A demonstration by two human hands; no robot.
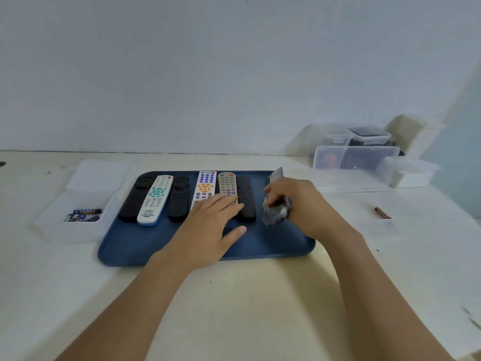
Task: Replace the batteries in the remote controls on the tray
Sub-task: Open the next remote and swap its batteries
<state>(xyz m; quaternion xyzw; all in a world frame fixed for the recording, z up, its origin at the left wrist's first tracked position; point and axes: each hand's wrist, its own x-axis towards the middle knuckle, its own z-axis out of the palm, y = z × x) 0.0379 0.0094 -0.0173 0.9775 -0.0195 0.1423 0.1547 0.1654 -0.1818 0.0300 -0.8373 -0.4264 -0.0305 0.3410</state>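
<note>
Blue tray (135,243) at centre of table (260,295), six remotes (205,188) in a row along its far half. Left hand (208,227) spread flat over near ends of middle remotes. Right hand (299,204) curled around blurred grey remote (276,212) at right side of tray.

A pale desk (247,295) was seen against a wall. On it were set a blue tray (135,243), a clear box of batteries (75,220) at left, stacked clear containers (359,157) at far right, and one loose battery (382,213).
</note>
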